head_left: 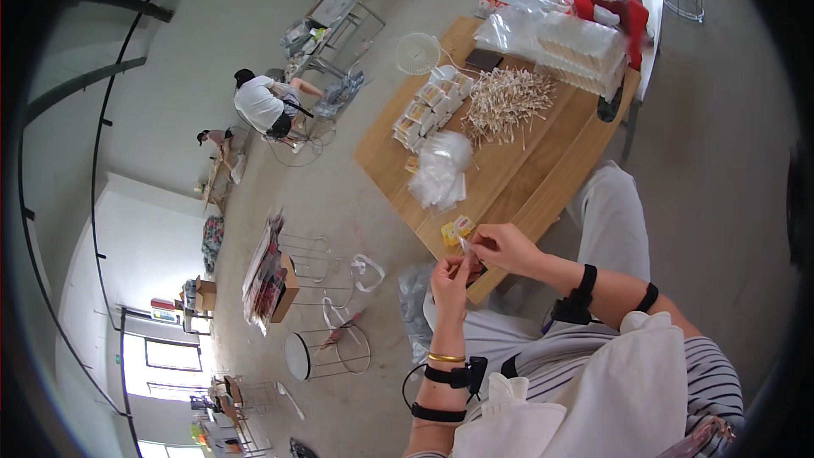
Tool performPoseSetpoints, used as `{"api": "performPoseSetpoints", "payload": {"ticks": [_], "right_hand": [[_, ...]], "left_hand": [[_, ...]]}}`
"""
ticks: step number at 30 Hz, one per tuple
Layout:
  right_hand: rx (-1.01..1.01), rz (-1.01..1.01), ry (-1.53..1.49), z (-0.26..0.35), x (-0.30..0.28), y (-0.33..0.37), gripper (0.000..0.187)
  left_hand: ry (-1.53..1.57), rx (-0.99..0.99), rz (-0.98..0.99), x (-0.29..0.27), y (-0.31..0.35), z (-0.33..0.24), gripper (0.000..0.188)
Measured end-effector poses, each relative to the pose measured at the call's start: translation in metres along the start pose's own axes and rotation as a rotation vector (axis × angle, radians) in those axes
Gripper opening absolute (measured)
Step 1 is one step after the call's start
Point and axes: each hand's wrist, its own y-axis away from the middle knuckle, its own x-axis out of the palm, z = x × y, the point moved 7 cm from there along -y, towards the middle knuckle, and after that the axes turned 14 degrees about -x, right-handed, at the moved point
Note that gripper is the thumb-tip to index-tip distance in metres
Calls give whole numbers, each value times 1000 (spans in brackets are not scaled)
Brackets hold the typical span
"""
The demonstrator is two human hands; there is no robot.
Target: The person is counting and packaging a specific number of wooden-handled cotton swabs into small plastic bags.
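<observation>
Near the close left corner of the wooden table, both of my hands pinch a small, whitish see-through piece (464, 243) that looks like a plastic bag. My left hand (448, 282) grips it from below with fingers closed. From the right, the fingertips of my right hand (506, 249) close on its upper part. Just beyond the fingers lie small yellow-and-white cards (456, 229) on the table edge. Farther up the table is a loose heap of clear plastic bags (442, 168). Fingers partly hide the held piece.
On the wooden table (530, 176) lie a big pile of cotton swabs (510, 103), white-and-yellow packs (431, 108) and stacked clear packages (585, 49). A red item (632, 25) sits at the far right. Wire stools (335, 352) stand left on the floor. Two people (264, 104) sit farther off.
</observation>
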Motion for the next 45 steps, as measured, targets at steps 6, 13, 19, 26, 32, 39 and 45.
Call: {"api": "performPoseSetpoints", "payload": {"ticks": [6,13,19,26,32,39,45], "right_hand": [[-8,113,268,27,-9,-1,17],[-52,441,32,66,15,2,14],[-49,438,97,74,23,9,13],[41,470,94,52,43,16,15],[35,495,206,18,66,27,19],[187,538,223,-32,59,54,22],[293,541,164,-52,56,61,20]], "left_hand": [[-663,520,-384,-3,58,-53,59],[-899,842,-166,13,86,-76,95],[-930,785,-243,-2,98,-71,82],[-852,745,-254,-21,103,-61,68],[-763,702,-295,-63,83,-20,62],[-1116,358,-435,-147,16,62,63],[-1299,208,-357,-171,-24,108,67]]}}
